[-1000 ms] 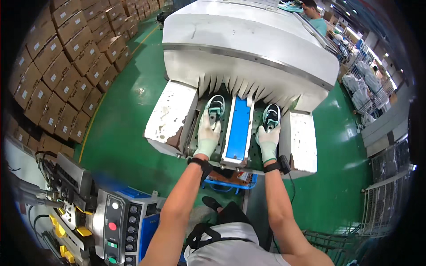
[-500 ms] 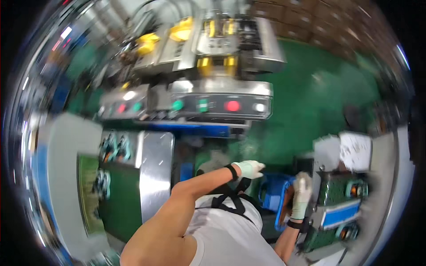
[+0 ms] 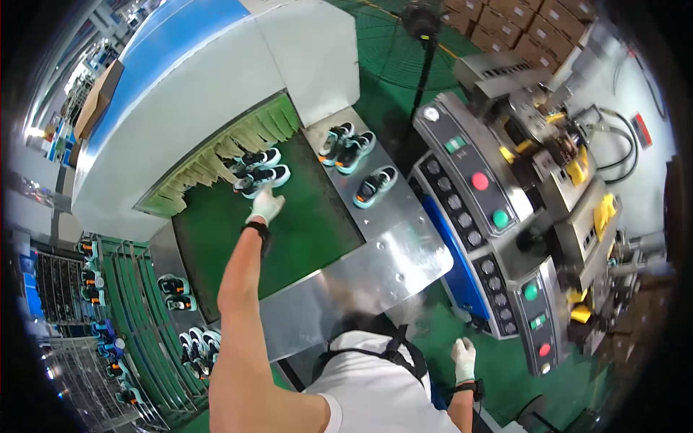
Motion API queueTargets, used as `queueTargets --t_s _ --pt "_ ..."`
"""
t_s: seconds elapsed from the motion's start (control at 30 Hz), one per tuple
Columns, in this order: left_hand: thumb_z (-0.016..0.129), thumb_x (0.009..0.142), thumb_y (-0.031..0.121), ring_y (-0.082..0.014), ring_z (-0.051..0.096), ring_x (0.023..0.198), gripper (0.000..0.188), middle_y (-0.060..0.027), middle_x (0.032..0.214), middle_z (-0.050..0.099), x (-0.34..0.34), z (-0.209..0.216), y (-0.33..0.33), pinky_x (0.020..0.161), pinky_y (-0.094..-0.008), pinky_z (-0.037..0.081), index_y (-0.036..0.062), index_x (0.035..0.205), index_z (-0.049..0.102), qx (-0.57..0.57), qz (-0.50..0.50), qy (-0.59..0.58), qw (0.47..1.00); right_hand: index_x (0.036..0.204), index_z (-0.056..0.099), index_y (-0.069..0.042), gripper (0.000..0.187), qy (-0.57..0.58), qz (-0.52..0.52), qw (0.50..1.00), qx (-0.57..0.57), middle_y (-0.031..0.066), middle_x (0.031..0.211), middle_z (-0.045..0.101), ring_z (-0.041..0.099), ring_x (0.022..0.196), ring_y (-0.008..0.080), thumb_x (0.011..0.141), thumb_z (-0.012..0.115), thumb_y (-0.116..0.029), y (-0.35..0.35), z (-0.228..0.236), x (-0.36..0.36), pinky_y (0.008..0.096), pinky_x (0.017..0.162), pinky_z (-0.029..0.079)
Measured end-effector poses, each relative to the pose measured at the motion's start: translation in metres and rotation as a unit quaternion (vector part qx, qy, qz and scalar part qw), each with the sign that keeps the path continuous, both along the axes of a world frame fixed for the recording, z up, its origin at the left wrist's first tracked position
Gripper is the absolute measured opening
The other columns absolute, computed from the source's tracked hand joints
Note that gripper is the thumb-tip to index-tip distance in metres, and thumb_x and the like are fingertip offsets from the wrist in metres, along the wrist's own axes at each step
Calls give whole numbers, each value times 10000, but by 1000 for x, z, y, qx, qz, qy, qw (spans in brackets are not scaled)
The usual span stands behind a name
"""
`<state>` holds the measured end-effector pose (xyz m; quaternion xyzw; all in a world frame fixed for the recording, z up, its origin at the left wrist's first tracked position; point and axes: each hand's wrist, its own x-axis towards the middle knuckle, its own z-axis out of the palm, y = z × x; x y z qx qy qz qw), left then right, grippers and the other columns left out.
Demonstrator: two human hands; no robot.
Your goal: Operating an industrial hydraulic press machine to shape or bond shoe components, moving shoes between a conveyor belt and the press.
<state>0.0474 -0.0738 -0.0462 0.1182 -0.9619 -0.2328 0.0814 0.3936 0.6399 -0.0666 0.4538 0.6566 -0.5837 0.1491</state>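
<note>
My left hand [image 3: 266, 206], in a white glove, reaches out over the green conveyor belt [image 3: 317, 238]. Its fingers are apart, close to the near one of a pair of sneakers; I see nothing held. That sneaker [image 3: 261, 180] is dark with a white and mint sole. Behind it lies the other sneaker [image 3: 258, 159], near the strip curtain [image 3: 216, 155] of the machine opening. My right hand [image 3: 463, 359], gloved too, hangs low at my right side above the floor. Its fingers are loosely bent, thumb apart, with nothing visible in them.
Three sneakers stand on the metal ledge [image 3: 386, 220] beyond the belt. Another pair [image 3: 176, 292] sits on the left ledge, near a wire rack [image 3: 141, 310]. At right is a machine with a button panel [image 3: 476, 173]. A standing fan [image 3: 422, 43] and cartons [image 3: 520, 29] are farther back.
The view has swung left to the conveyor. My left hand has gone from in front of my body out over the belt. My right hand has left the blue basket.
</note>
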Motion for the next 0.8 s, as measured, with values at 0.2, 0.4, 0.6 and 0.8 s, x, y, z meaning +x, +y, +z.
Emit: queueTargets --t_s 0.2,0.4,0.6,0.8 --pt "778 734 266 -407 552 1200 656 -201 1302 581 -95 21 -71 1037 -444 460 84 1326 559 -63 21 -104 992 1039 632 -4 245 -89 88 990 71 22 824 621 559 672 112 903 660 -207 -18 21 42 286 527 438" --pt "725 785 168 -332 597 1026 306 -104 1093 587 -69 -57 -64 819 -470 513 125 1075 636 -319 17 -189 929 1076 675 27 247 -207 53 976 28 58 933 701 651 770 173 908 650 -153 -21 58 48 313 685 540" --pt "761 697 187 -368 653 978 382 -189 1046 627 5 3 17 848 -460 544 30 1031 664 -124 -100 -301 940 917 634 -10 180 -122 116 985 29 -26 630 531 462 505 84 921 641 -189 -46 34 -57 276 445 342" --pt "807 658 436 -369 664 985 558 -214 1035 685 75 40 122 868 -423 531 23 1013 685 119 -95 -335 930 1349 512 98 540 25 248 968 -17 206 1296 626 606 1192 242 939 691 -205 -124 58 -163 329 1024 466"
